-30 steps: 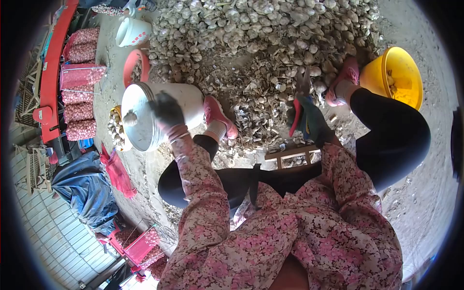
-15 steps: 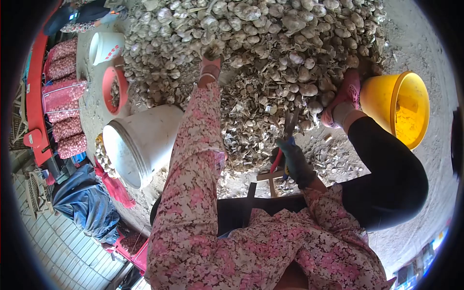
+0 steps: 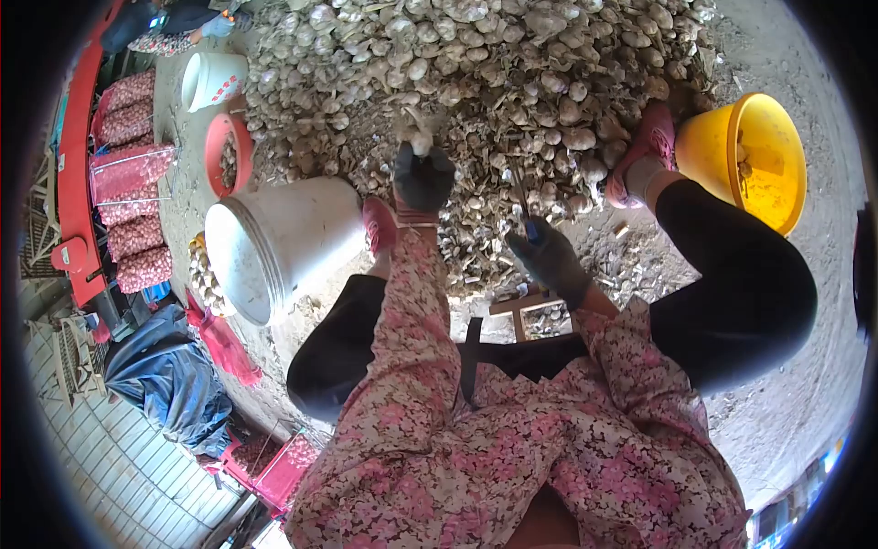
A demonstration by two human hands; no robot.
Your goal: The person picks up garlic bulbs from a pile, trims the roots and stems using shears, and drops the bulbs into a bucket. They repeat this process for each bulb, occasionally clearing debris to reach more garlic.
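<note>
Pink floral sleeves fill the near view, above black-clad knees over dusty concrete floor [image 3: 805, 366]. The gloved right hand [image 3: 547, 258] is clamped on shears [image 3: 523, 206], blades pointing to twelve o'clock. At eleven o'clock from it, the gloved left hand [image 3: 422, 177] is closed around a garlic bulb [image 3: 421, 140] at the edge of the garlic heap [image 3: 494, 55]. A tipped white bucket [image 3: 274, 245] lies at nine o'clock, a yellow bucket [image 3: 745, 156] at two. Farther left, red mesh sacks [image 3: 128, 174] line a red frame.
</note>
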